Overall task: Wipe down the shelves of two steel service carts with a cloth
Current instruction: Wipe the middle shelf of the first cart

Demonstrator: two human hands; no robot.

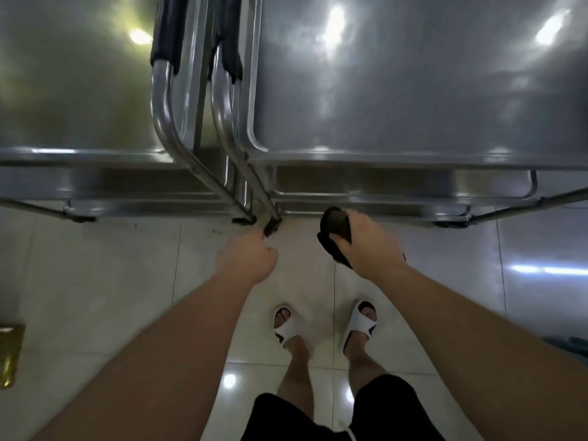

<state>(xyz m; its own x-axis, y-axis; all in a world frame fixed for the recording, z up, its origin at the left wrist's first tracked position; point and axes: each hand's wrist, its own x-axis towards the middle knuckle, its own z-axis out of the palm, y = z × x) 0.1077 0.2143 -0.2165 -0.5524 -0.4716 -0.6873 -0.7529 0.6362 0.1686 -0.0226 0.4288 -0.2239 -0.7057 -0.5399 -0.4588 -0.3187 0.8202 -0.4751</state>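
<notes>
Two steel service carts stand side by side before me, seen from above. The left cart (73,90) and the right cart (413,90) show their top shelves, with lower shelf edges below. Their tubular handles (165,100) with dark grips meet in the middle. My right hand (366,243) grips a dark bunched cloth (334,227) just in front of the right cart's lower shelf edge. My left hand (248,259) hangs in front of the gap between the carts, fingers curled, holding nothing.
White glossy floor tiles (111,265) lie underfoot. My feet in white sandals (286,326) stand close to the carts. A yellowish object (9,354) sits at the left edge of the floor. Cart casters (270,229) rest near my left hand.
</notes>
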